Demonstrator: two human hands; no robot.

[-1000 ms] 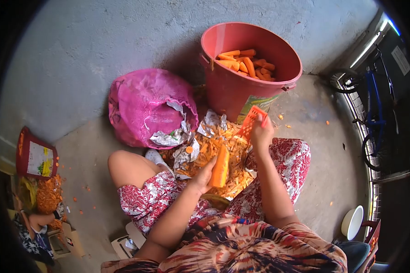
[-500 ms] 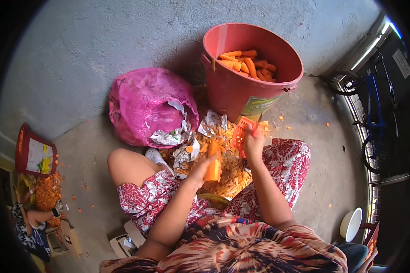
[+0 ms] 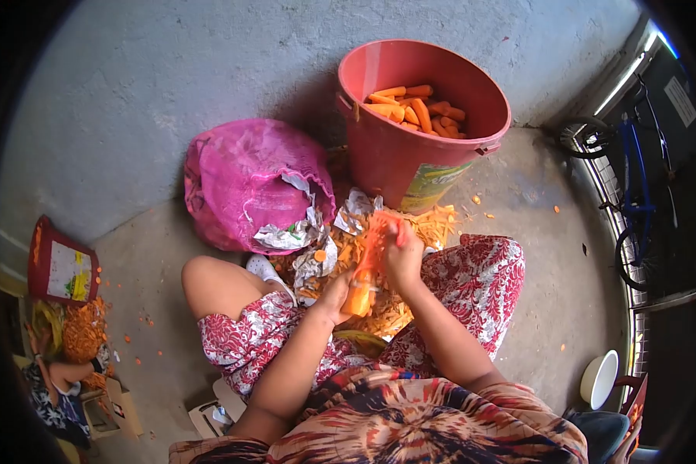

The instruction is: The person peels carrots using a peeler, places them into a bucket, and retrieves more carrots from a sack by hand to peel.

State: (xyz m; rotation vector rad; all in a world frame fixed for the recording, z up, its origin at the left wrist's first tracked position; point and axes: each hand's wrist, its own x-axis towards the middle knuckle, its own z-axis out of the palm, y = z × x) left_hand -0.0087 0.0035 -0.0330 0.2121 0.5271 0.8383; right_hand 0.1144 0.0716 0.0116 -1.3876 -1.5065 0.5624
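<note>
My left hand (image 3: 332,298) is closed around a thick carrot (image 3: 356,301), held low between my knees. My right hand (image 3: 404,257) grips an orange-red plastic peeler (image 3: 377,236) with holes in its flat body. The peeler's lower end lies over the carrot's upper part and looks blurred; exact blade contact cannot be made out. Under both hands spreads a heap of carrot peelings (image 3: 394,315), mixed with crumpled paper (image 3: 315,263).
A large red bucket (image 3: 379,166) of carrots (image 3: 421,114) stands ahead by the wall, beside a pink mesh bag (image 3: 228,174). At far left, another person (image 3: 50,379) sits near a red bucket (image 3: 45,263) and peelings. A bicycle (image 3: 634,170) and white basin (image 3: 598,380) are right.
My right hand has moved left and brought the peeler from beside the carrot onto it. The left hand and carrot have shifted slightly down and left.
</note>
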